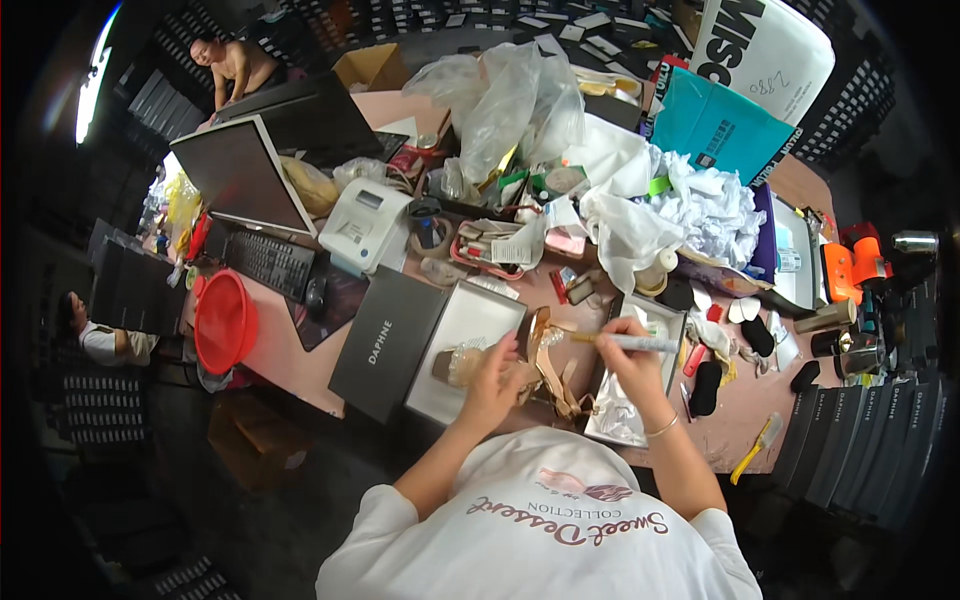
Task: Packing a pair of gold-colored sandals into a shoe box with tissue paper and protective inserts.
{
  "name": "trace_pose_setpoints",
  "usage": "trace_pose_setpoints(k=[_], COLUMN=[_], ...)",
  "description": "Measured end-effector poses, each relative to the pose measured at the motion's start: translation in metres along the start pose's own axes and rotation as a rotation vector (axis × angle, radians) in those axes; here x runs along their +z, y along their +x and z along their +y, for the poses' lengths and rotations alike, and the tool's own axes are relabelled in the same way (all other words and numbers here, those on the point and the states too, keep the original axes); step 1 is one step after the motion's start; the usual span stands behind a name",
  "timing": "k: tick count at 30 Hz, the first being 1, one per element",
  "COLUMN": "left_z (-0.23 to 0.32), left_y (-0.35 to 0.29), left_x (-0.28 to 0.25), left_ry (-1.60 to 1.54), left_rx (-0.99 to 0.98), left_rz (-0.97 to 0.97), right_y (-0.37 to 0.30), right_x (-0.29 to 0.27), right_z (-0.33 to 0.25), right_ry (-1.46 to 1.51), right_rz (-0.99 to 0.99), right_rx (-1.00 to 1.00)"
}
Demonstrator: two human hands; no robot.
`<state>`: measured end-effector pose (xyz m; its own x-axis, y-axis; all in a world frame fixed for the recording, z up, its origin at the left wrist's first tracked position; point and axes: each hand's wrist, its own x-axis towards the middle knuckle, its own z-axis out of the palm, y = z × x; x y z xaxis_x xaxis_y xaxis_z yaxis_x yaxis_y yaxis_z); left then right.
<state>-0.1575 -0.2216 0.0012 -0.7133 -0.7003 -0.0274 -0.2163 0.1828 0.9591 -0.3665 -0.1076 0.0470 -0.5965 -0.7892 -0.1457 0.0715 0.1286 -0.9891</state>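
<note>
A tan strappy sandal (545, 365) is in front of me at the table's near edge. My left hand (488, 388) is at the sandal's left side, its fingers bent and its thumb against the sandal; the exact grip is partly hidden. My right hand (632, 362) is closed around a white pen-like stick (648, 343). The stick's thin yellowish tip points left toward the sandal's straps. Left of the sandal lies an open shoebox (425, 385) with a white inside, holding a plastic-wrapped shoe (460, 366). Beneath my right wrist is another open box (612, 432) with crumpled white paper.
The dark box lid (385, 345) lies left of the shoebox. Further left are a keyboard (268, 262), a monitor (245, 175) and a red basin (226, 322). A white printer (366, 226), crumpled paper (705, 210) and a yellow-handled brush (757, 448) surround the work area. Two other people are at the left.
</note>
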Motion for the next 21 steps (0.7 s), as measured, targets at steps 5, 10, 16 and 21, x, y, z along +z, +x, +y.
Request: trace_pose_setpoints(k=[5,10,16,21], left_z=[-0.061,-0.086,-0.076,-0.103], left_y=[0.005,-0.004,-0.004,0.004], left_x=[-0.040,-0.030,-0.013,-0.007], left_ry=[0.625,0.754,0.888,0.886], left_rx=[0.020,-0.060,-0.217,-0.031], left_rz=[-0.188,-0.291,-0.294,-0.263], right_y=[0.096,0.223,0.267,0.182], right_x=[-0.005,0.014,0.022,0.006], right_z=[-0.031,0.008,0.041,0.034], right_ry=[-0.141,-0.294,-0.461,-0.146], right_rz=[0.106,0.135,0.174,0.118], right_rx=[-0.390,-0.324,-0.192,-0.196])
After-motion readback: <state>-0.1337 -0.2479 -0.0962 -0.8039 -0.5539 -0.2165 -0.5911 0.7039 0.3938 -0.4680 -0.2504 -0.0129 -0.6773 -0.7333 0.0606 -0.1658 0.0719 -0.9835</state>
